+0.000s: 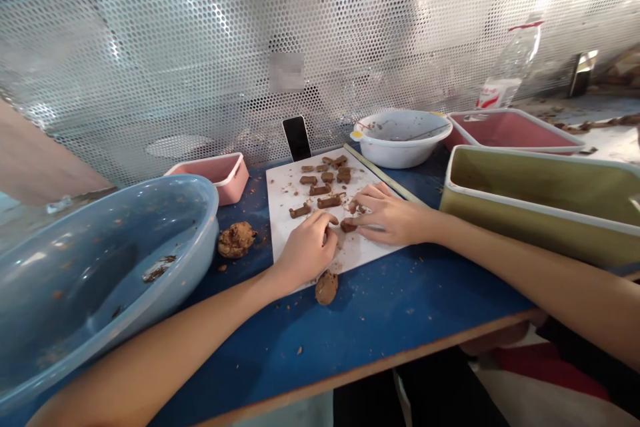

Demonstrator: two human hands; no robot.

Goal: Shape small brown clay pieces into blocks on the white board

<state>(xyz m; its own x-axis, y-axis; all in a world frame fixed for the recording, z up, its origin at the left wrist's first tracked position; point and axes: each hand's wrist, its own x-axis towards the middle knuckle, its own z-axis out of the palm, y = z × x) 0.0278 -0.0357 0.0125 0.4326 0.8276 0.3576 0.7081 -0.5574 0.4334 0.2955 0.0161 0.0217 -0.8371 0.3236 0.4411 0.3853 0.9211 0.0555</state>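
Observation:
My left hand [311, 245] rests on the white sheet [283, 190] with its fingers curled in; whether anything is inside the curl is hidden. Across from it, my right hand [385, 217] reaches in with bent fingers, and its fingertips are on a small brown clay piece [348, 225]. That piece lies between the two hands. Behind them, several small shaped clay pieces [320, 190] are spread over the sheet, some bone-like, others blocky. A flattened clay lump [327, 288] sits at the sheet's front edge, close to my left wrist. To the left lies a rougher clay lump [237, 240].
A large blue basin [200, 213] stands left, with a pink box [235, 180] behind it. A phone [297, 138] leans against the perforated metal panel [225, 67]. Right are a white basin [390, 150], a green bin [500, 197], a red bin [525, 130] and a bottle [507, 73].

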